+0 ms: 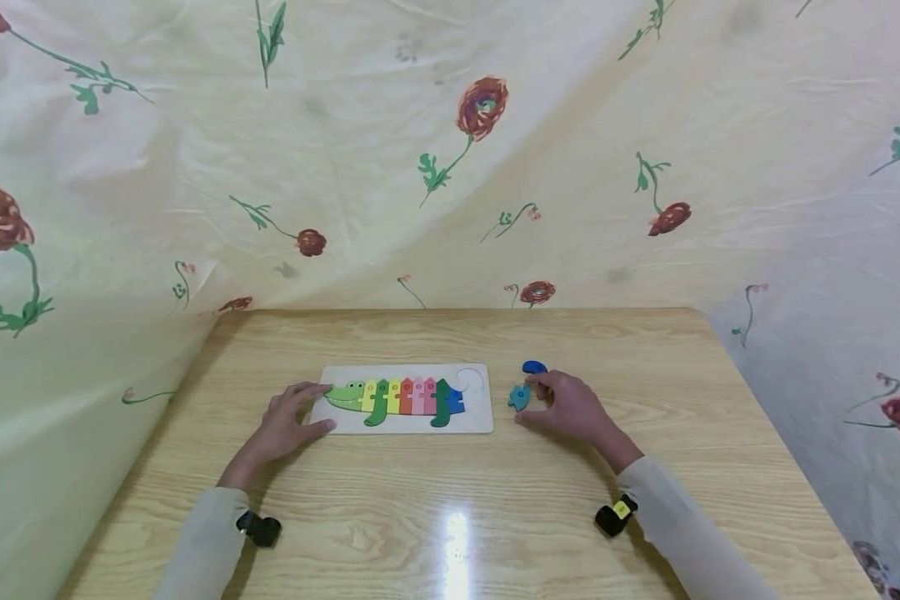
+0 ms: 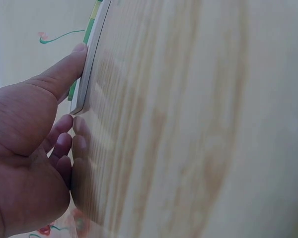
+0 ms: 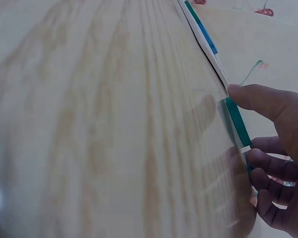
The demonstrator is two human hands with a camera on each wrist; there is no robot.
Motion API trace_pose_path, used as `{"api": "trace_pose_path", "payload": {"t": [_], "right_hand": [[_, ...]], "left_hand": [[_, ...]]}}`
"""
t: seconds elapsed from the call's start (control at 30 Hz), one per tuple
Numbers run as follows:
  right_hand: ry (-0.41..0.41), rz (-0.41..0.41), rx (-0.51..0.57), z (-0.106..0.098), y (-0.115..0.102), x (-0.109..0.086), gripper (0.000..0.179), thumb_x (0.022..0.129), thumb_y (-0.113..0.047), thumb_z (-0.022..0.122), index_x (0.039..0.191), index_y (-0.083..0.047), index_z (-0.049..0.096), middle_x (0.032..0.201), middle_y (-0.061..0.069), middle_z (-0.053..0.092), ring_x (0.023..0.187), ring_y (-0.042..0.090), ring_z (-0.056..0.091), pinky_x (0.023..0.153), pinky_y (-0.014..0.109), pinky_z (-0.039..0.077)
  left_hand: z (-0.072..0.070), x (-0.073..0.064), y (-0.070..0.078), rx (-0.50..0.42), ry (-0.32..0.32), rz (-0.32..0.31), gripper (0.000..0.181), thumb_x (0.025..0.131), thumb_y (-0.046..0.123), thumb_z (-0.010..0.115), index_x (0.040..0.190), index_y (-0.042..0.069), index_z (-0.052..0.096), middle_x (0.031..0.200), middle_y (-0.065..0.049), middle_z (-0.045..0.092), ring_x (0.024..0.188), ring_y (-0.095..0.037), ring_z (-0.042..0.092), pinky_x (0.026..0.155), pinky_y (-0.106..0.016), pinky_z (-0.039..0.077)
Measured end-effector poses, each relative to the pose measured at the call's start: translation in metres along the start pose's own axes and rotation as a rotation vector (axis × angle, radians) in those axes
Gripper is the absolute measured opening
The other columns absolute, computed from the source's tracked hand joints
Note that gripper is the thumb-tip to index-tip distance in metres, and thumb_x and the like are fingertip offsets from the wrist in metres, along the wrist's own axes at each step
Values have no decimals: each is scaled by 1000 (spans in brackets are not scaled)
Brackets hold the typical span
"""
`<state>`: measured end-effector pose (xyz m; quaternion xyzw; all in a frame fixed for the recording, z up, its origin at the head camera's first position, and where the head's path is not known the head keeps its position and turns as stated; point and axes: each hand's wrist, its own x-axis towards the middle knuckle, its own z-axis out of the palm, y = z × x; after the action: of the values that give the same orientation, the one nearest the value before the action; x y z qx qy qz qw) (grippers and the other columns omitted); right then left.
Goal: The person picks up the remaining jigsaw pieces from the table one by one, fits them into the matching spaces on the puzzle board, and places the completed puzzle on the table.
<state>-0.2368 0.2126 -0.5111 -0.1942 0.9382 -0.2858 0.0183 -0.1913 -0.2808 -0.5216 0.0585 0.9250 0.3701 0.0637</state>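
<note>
A white puzzle board (image 1: 405, 429) lies on the table with a crocodile of numbered coloured pieces (image 1: 405, 396) in it. My left hand (image 1: 285, 425) spans the board's left end, its fingers spread. Its index finger touches the green head piece (image 1: 342, 397), and the thumb (image 2: 64, 72) rests on the near corner. Right of the board, my right hand (image 1: 570, 408) pinches a teal puzzle piece (image 1: 520, 397) between thumb and fingers, low over the table. A dark blue curved piece (image 1: 534, 367) lies just behind these fingers, partly hidden by them.
The board's right end shows a bare outlined recess (image 1: 471, 382) beside the blue piece (image 1: 456, 402). The wooden table (image 1: 390, 517) reaches back to a flowered cloth (image 1: 390, 167), which also hangs at both sides. A black wrist camera (image 1: 258, 528) sits on the left sleeve.
</note>
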Motion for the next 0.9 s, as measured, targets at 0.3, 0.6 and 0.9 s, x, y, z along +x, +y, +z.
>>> {"api": "trace_pose_path", "payload": {"t": [0.3, 0.6, 0.9], "right_hand": [[18, 21, 11, 3, 2, 1, 49, 75, -41, 91, 100, -6, 70, 79, -2, 58, 73, 14, 51, 64, 29, 42], [12, 54, -1, 4, -2, 1, 44, 76, -41, 90, 97, -7, 69, 77, -2, 56, 71, 15, 50, 61, 30, 40], [21, 76, 9, 5, -5, -1, 40, 78, -39, 89, 93, -9, 68, 78, 0, 55, 72, 16, 49, 60, 31, 39]], "left_hand": [[-1, 0, 1, 4, 0, 2, 65, 91, 32, 79, 148, 14, 53, 157, -25, 35, 137, -48, 27, 105, -66, 20], [-1, 0, 2, 8, 4, 11, 65, 91, 32, 78, 148, 13, 53, 156, -25, 36, 136, -48, 28, 104, -66, 21], [-1, -2, 5, 4, 0, -2, 65, 92, 31, 78, 149, 13, 52, 157, -26, 35, 136, -49, 27, 104, -67, 20]]}}
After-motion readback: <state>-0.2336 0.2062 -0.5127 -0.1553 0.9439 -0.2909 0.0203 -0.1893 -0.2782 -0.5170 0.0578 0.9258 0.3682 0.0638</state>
